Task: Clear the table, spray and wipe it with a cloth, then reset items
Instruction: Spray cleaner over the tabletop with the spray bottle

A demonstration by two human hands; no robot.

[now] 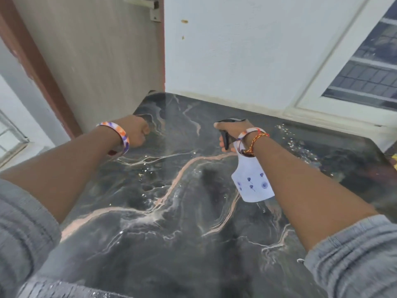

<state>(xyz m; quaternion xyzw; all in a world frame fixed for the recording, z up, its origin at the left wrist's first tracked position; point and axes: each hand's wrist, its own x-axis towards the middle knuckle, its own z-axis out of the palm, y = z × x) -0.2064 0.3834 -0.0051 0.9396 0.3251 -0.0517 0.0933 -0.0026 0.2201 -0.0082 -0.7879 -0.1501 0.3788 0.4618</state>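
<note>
A black marble-patterned table [176, 211] with pale pink and white veins fills the middle of the view; droplets glisten on its surface, thickest at the far right. My right hand [232, 132] grips the black trigger head of a white spray bottle [253, 181] with small purple flower prints, held tilted above the table's right half with the nozzle pointing away from me. My left hand [136, 131] hovers over the far left corner of the table, its fingers curled into a fist; nothing shows in it. No cloth is in view.
A beige door [96, 61] with a brown frame stands behind the table's left corner. A white wall [236, 50] backs the table, and a white-framed window [365, 78] sits at the right. Something yellow [394, 162] peeks past the right edge.
</note>
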